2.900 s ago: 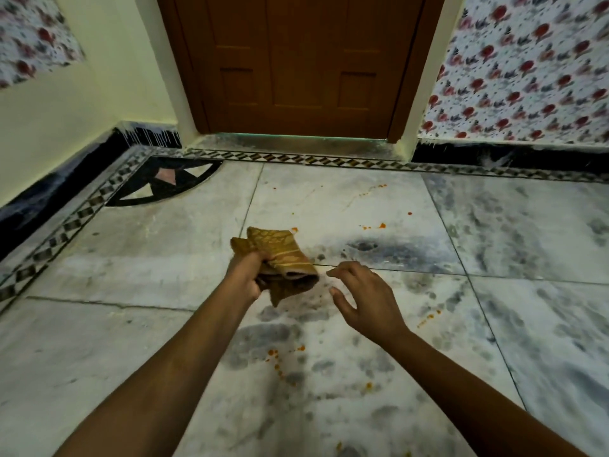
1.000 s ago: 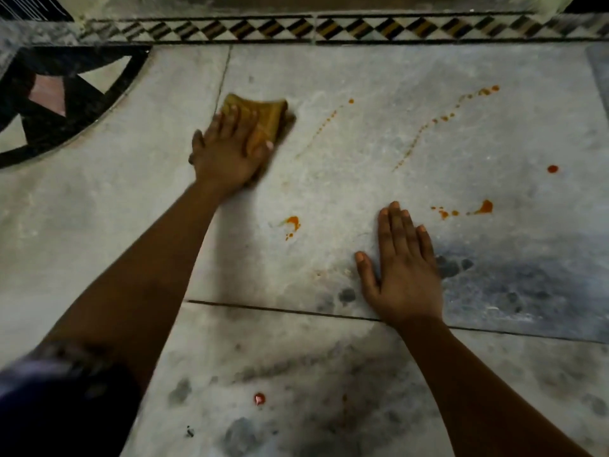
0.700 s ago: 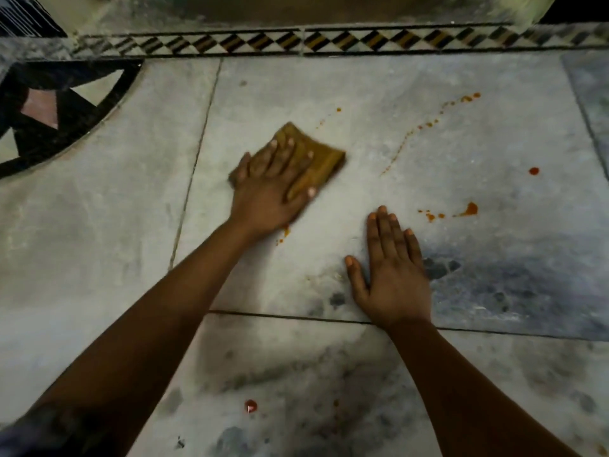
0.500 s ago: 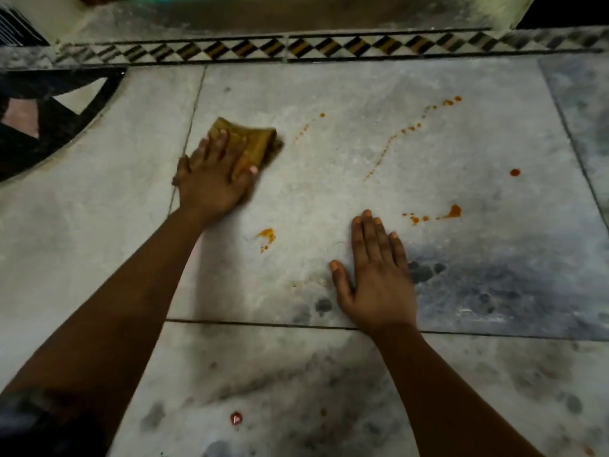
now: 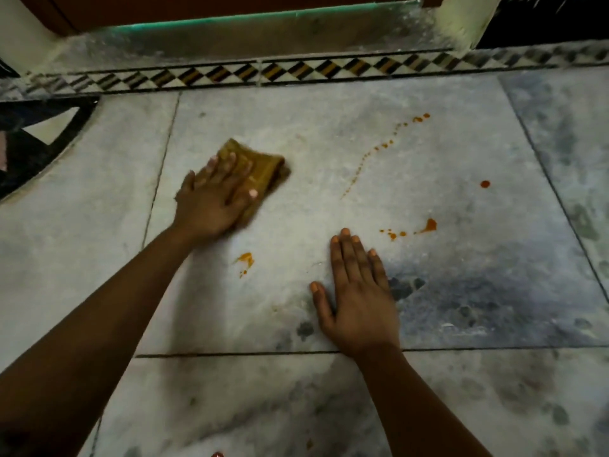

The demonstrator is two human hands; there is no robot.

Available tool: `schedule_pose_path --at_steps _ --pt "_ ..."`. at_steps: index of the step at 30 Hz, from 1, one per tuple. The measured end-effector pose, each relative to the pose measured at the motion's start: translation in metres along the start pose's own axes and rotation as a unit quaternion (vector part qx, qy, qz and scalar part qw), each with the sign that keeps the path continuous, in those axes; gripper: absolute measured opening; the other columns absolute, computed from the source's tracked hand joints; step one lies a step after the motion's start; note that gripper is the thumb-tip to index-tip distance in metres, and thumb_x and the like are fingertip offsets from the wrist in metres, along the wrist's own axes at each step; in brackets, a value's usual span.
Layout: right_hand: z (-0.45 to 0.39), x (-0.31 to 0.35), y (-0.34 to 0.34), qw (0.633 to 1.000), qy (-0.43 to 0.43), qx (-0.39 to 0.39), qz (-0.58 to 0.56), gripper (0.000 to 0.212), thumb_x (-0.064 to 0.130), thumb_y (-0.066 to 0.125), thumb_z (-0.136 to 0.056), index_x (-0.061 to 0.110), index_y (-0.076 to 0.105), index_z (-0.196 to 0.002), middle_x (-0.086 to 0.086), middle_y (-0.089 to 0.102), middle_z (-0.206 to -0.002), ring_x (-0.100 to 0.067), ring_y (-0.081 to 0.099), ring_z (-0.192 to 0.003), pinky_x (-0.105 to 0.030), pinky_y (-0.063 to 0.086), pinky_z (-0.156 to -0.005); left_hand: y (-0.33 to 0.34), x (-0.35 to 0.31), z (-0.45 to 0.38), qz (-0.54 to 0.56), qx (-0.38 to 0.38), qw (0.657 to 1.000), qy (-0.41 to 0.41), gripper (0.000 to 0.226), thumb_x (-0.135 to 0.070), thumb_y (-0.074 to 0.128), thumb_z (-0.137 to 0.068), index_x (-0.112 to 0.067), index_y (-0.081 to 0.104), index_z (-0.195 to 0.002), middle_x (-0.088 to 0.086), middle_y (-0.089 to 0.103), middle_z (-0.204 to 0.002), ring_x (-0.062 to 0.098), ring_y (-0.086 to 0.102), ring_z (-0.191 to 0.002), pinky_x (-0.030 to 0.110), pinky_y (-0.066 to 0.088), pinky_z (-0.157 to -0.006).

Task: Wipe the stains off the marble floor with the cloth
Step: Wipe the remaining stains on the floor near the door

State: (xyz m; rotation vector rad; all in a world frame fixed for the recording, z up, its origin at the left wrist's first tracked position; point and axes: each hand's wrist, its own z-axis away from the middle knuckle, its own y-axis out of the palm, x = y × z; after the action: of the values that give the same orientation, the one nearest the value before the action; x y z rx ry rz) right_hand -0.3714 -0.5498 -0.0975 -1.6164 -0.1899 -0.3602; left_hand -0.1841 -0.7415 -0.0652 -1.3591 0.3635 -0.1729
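A: Head view first. What's different from half a second ago?

B: The cloth (image 5: pixel 255 174) has slid rightward across the marble floor (image 5: pixel 313 308); it sat by the tile seam at the left and now lies left of centre, in the upper half of the frame. The faint trail of orange specks that ran just right of it no longer shows.

A: So the wiping is working?

B: I'd judge so, but it's early. The smear (image 5: pixel 245 259) below the cloth is untouched, as are the dotted trail (image 5: pixel 384 146), the round drop (image 5: pixel 485 184) and the splash (image 5: pixel 428 225) toward the right.

A: And the hands?

B: The left hand (image 5: pixel 214 199) presses the cloth flat, fingers straight and spread over it, not curled round it. The right hand (image 5: pixel 357 298) lies flat on the floor at lower centre, fingers extended, bracing, holding nothing.

A: Any writing or labels?

B: None readable. Only the diamond-patterned border strip (image 5: pixel 296 72) along the top.
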Motion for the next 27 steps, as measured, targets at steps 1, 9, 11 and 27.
schedule_pose_path --at_steps 1,9,11,27 --pt "-0.001 0.000 0.000 1.000 0.001 -0.003 0.000 0.069 0.047 0.030 -0.090 0.007 0.026 -0.146 -0.011 0.022 -0.154 -0.022 0.021 -0.142 -0.039 0.011 -0.115 -0.004 -0.003 -0.022 0.009 -0.004 1.000 -0.029 0.067 -0.066 0.020 -0.087 -0.038 0.010 -0.147 -0.007 0.001 -0.158 0.017 -0.002 -0.145 0.045 0.000 -0.115" --pt "-0.001 0.000 0.000 1.000 0.006 0.004 0.013 0.069 0.047 0.031 -0.090 0.007 0.026 -0.146 -0.011 0.023 -0.154 -0.021 0.021 -0.142 -0.038 0.011 -0.115 0.002 -0.096 -0.070 0.010 0.018 0.998 0.067 0.056 -0.056 0.022 -0.095 -0.037 0.014 -0.148 -0.008 0.002 -0.158 0.015 -0.004 -0.145 0.046 -0.008 -0.114" --pt "0.000 0.001 0.000 1.000 0.004 0.008 0.009 0.069 0.047 0.030 -0.090 0.007 0.025 -0.146 -0.011 0.021 -0.154 -0.021 0.020 -0.143 -0.039 0.011 -0.115 0.010 -0.077 -0.031 0.013 -0.005 0.993 0.121 0.059 -0.060 0.022 -0.089 -0.042 0.016 -0.146 -0.012 0.004 -0.157 0.012 -0.002 -0.145 0.043 -0.006 -0.114" --pt "0.000 -0.002 0.002 1.000 -0.005 0.004 0.007 0.070 0.048 0.027 -0.090 0.007 0.024 -0.147 -0.012 0.020 -0.154 -0.022 0.019 -0.143 -0.037 0.006 -0.115 0.015 -0.039 0.008 -0.018 0.013 0.991 0.134 0.070 -0.070 0.011 -0.079 -0.044 0.010 -0.144 -0.013 0.001 -0.157 0.013 -0.002 -0.145 0.042 -0.004 -0.114"
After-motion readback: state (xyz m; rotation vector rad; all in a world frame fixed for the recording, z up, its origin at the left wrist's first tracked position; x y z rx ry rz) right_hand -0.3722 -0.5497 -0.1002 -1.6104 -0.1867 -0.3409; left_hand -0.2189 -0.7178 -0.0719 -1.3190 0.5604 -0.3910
